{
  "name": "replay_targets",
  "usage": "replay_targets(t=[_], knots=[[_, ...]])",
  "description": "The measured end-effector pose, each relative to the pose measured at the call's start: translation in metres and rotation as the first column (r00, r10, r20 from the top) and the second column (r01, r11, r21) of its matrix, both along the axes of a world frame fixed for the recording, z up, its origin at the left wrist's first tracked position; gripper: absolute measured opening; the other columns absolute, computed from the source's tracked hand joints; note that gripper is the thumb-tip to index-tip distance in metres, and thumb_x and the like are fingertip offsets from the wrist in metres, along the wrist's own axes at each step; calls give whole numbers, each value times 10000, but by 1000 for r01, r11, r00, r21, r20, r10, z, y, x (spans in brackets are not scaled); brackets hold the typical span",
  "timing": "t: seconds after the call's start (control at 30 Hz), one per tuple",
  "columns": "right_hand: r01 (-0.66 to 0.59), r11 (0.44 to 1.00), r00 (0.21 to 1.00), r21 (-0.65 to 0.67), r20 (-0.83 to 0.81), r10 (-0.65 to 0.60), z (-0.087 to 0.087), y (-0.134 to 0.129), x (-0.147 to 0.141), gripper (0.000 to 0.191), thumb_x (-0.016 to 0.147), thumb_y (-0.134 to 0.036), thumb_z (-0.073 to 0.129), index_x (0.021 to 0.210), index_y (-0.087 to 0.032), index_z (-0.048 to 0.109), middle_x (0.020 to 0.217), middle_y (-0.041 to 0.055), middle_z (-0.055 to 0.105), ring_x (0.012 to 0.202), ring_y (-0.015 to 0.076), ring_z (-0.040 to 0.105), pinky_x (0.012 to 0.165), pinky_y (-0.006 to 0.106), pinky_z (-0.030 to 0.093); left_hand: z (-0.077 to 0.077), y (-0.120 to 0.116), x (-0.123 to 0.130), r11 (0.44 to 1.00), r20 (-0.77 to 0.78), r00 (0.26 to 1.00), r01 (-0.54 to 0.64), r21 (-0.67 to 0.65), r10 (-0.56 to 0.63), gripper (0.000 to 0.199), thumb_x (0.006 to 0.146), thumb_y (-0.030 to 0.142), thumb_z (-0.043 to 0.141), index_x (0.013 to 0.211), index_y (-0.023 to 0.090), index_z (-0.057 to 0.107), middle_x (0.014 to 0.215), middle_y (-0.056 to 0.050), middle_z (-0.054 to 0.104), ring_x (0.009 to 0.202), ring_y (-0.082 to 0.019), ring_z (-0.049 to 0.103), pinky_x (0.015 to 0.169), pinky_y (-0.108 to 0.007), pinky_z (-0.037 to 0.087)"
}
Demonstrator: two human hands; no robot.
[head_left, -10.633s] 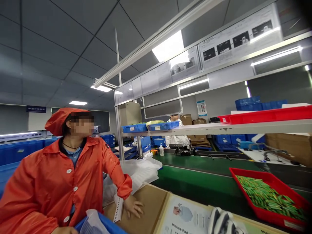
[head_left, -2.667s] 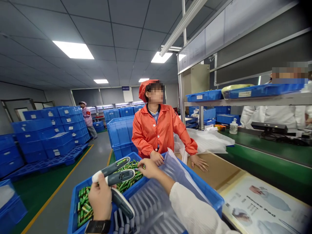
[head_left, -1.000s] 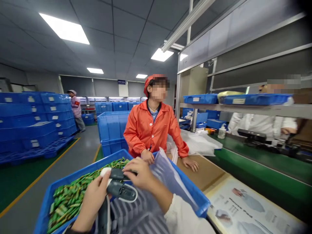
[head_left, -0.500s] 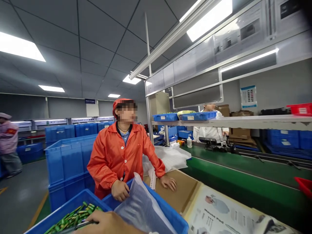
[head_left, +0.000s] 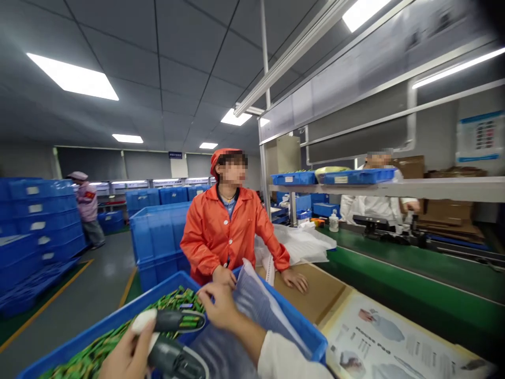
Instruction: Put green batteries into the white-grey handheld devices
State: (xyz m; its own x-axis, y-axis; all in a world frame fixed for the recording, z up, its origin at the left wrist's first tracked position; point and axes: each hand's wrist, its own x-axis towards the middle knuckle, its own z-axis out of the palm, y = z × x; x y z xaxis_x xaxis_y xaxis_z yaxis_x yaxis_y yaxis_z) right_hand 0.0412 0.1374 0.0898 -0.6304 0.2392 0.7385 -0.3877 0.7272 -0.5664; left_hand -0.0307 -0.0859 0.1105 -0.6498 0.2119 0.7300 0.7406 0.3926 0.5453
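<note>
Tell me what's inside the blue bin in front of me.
The blue bin holds a heap of small green parts. A clear plastic bag and both hands, left hand and right hand, cover the rest, so the bottom is hidden.
</note>
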Motion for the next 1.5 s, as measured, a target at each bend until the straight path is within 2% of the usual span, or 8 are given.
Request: replay_targets(t=[0.13, 0.3, 0.6, 0.77, 0.9, 1.07, 1.23, 1.5], knots=[[-14, 997, 997, 78, 77, 8, -10, 11, -15, 141, 862, -198, 612, 887, -193, 750, 891, 32, 763, 830, 173, 675, 805, 277, 486, -14, 4, 27, 949, -10, 984, 169, -265, -178, 396, 946, 532, 448, 1142, 248, 640, 880, -26, 785, 777, -228, 750, 617, -247, 540], [-34, 990, 982, 140, 187, 7, -10, 11, -27, 152, 879, -234, 619, 952, -201, 749, 936, 30, 761, 868, 167, 652, 820, 269, 462, -20, 29, 58, 728, -146, 952, 102, -677, -270, 356, 1003, 467, 397, 1202, 244, 589, 800, -25, 762, 708, -237, 734, 584, -271, 475], [59, 869, 816, 490, 478, -325, 9, -13, -52, 230, 840, -410, 695, 1005, -269, 770, 978, 85, 762, 1023, 268, 590, 949, 400, 343, -42, 52, 71, 431, -113, 907, 82, -899, -406, 314, 979, 464, 459, 1046, 189, 594, 783, -70, 747, 713, -282, 730, 580, -316, 491], [103, 878, 787, 467, 501, -359, 6, -21, -60, 103, 831, -308, 706, 802, -226, 760, 883, 98, 757, 984, 274, 609, 928, 415, 340, -37, 48, 70, 516, -111, 909, 125, -847, -402, 300, 981, 463, 449, 1025, 207, 600, 766, -53, 740, 693, -269, 722, 568, -306, 467], [103, 909, 835, 404, 462, -300, 3, -15, -58, 132, 900, -279, 613, 966, -209, 705, 991, 81, 746, 984, 232, 628, 895, 363, 386, -21, 32, 67, 726, -57, 955, 183, -662, -292, 303, 976, 479, 463, 1071, 241, 624, 784, -27, 745, 702, -231, 719, 586, -273, 439], [-34, 994, 993, -100, 108, 45, 12, 1, -45, 214, 941, -339, 521, 989, -164, 635, 847, 68, 710, 779, 171, 656, 699, 271, 476, -6, 9, 50, 987, 35, 996, 89, -137, -85, 325, 974, 468, 465, 1090, 227, 650, 838, -26, 755, 729, -190, 708, 644, -249, 451], [-145, 908, 986, -393, -133, 100, 31, 6, -10, 370, 848, -462, 669, 1044, -149, 638, 755, 34, 691, 529, 114, 543, 501, 235, 416, 0, -10, 35, 965, 96, 978, -198, 170, 184, 355, 939, 489, 503, 1059, 196, 667, 707, -26, 722, 678, -213, 683, 628, -265, 439], [-253, 967, 965, -40, -86, 249, 15, -54, 32, 141, 897, -316, 644, 920, -197, 716, 1009, 84, 747, 947, 214, 696, 846, 337, 542, 6, -21, 29, 871, 185, 893, -443, 214, 410, 269, 927, 462, 525, 940, 216, 631, 603, -3, 656, 617, -199, 622, 608, -254, 372]])
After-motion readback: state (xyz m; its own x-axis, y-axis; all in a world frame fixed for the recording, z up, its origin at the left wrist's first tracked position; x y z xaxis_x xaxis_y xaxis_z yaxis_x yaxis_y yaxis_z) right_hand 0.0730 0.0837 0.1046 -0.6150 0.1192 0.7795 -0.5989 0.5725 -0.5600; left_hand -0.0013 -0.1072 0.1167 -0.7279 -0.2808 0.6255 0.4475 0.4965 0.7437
